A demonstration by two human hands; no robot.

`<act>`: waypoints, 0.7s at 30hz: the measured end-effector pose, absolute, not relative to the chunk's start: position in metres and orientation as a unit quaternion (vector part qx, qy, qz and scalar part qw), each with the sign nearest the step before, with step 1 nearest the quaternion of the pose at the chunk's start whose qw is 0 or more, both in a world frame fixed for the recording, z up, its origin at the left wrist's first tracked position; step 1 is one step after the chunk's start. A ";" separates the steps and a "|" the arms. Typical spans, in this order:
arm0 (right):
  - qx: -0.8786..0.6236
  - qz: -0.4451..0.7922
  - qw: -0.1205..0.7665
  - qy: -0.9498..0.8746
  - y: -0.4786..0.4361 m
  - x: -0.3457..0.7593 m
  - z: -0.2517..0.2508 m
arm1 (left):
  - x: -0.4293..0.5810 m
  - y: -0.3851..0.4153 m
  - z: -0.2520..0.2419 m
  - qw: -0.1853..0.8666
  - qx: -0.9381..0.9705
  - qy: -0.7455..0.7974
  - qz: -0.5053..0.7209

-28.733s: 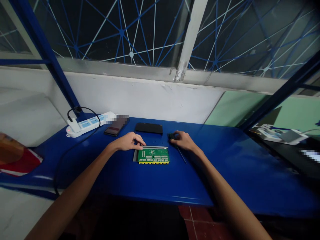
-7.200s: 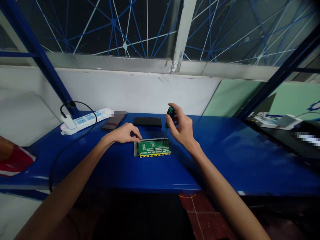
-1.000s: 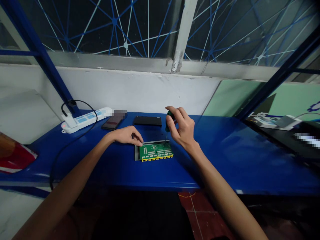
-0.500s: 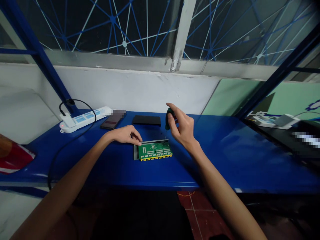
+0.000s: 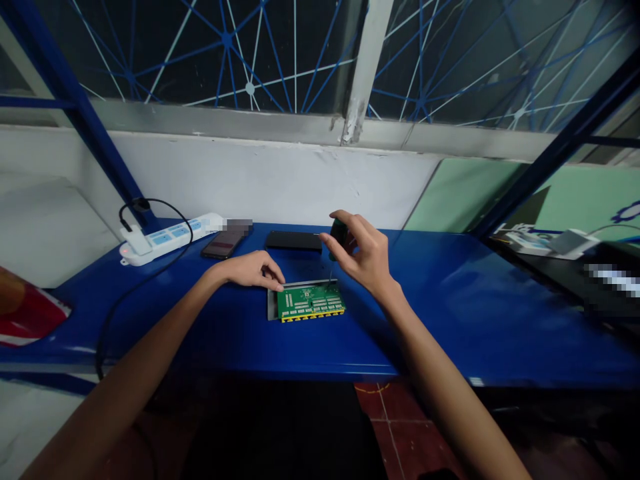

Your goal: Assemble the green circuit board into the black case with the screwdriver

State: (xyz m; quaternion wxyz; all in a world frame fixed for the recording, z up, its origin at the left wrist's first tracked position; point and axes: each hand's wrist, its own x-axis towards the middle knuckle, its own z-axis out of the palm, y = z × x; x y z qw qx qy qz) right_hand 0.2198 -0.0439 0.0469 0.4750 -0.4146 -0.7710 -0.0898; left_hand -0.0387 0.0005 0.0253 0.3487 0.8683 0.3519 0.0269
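Note:
A green circuit board [image 5: 310, 300] with yellow connectors along its near edge lies on a grey metal plate [image 5: 272, 305]. My left hand [image 5: 257, 269] has its fingers curled, with the fingertips on the board's far left corner. My right hand [image 5: 363, 250] holds a screwdriver [image 5: 339, 231] with a dark green handle, upright over the board's far right part. Its thin shaft points down to the board; the exact spot of the tip is too small to tell.
A black flat case [image 5: 293, 241] lies behind the board on the blue table [image 5: 460, 313]. To the left are a phone [image 5: 225, 241] and a white power strip [image 5: 173, 238] with a black cable. A red object [image 5: 30, 310] stands far left.
My right thumb has moved off the handle to the left, and the fingers have shifted around the screwdriver. My left hand and the board have stayed put.

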 end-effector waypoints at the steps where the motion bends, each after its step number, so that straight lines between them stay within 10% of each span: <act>1: -0.415 -0.077 0.466 -0.778 -0.044 0.220 0.047 | -0.038 0.000 0.026 0.351 0.867 0.353 0.027; 21: -0.418 -0.055 0.546 -0.724 -0.044 0.218 0.044 | -0.036 -0.003 0.029 0.351 0.865 0.357 0.025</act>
